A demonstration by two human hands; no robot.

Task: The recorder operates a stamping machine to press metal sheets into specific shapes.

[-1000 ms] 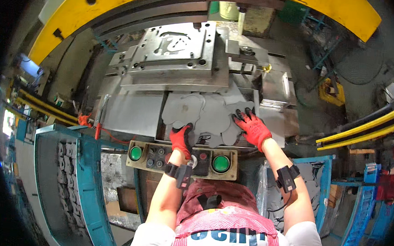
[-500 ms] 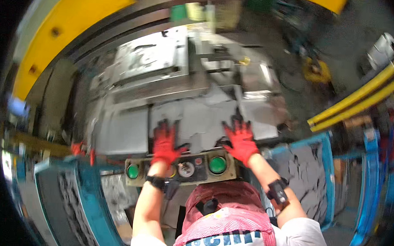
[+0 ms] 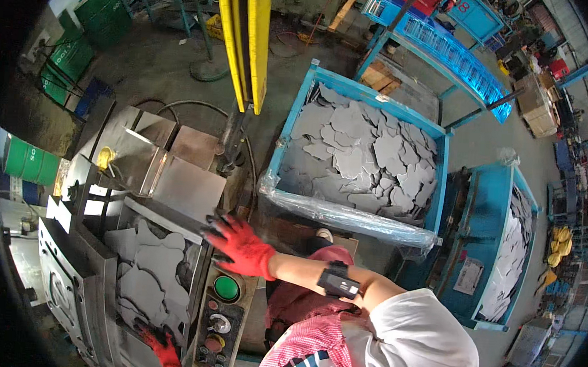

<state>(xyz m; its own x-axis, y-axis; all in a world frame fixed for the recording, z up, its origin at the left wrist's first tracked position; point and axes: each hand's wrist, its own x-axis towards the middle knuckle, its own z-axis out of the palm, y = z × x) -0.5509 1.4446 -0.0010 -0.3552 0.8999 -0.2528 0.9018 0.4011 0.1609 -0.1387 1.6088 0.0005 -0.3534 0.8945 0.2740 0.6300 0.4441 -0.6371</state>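
Both my hands wear red gloves with dark fingertips. My right hand (image 3: 239, 247) is open, fingers spread, above the edge of the press bed beside a control panel (image 3: 219, 320) with green buttons. Nothing is in it. My left hand (image 3: 161, 347) lies low in the view, fingers apart over the near end of a pile of flat grey metal pieces (image 3: 143, 278). Its fingertips appear to touch the pieces; no grip on any of them shows. The pieces have irregular curved outlines and lie in a trough beside a thick steel die block (image 3: 65, 290).
A blue bin (image 3: 353, 213) full of similar grey metal blanks stands to the right, its near edge wrapped in clear film. Another blue bin (image 3: 481, 262) is farther right. A yellow upright guard (image 3: 245, 46) rises ahead. Green drums (image 3: 106, 10) stand at far left.
The view has swung to the right, bringing the blue bins into sight. My hands, side by side over the metal before, are now farther apart, the right one near the trough's edge.
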